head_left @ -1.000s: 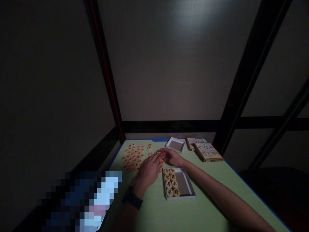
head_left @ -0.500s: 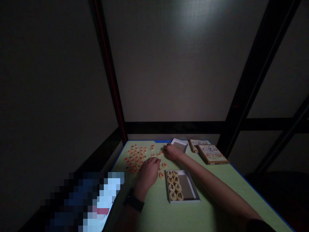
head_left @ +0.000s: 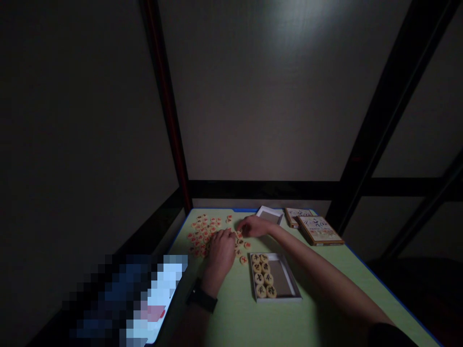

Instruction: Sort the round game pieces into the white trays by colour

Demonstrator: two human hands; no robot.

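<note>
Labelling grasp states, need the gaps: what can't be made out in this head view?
Head view, dim throughout.
Whether the left hand or right hand grips any of the scattered round wooden red-marked discs: fingers cover them.
Characters on those discs: too small.
Lower-left patch: pixelated.
Print on the flat cardboard box lids: small, dark.

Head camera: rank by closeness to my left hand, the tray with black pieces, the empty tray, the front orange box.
1. Tray with black pieces, just right of the left hand.
2. Empty tray, far edge.
3. Front orange box, far right.
</note>
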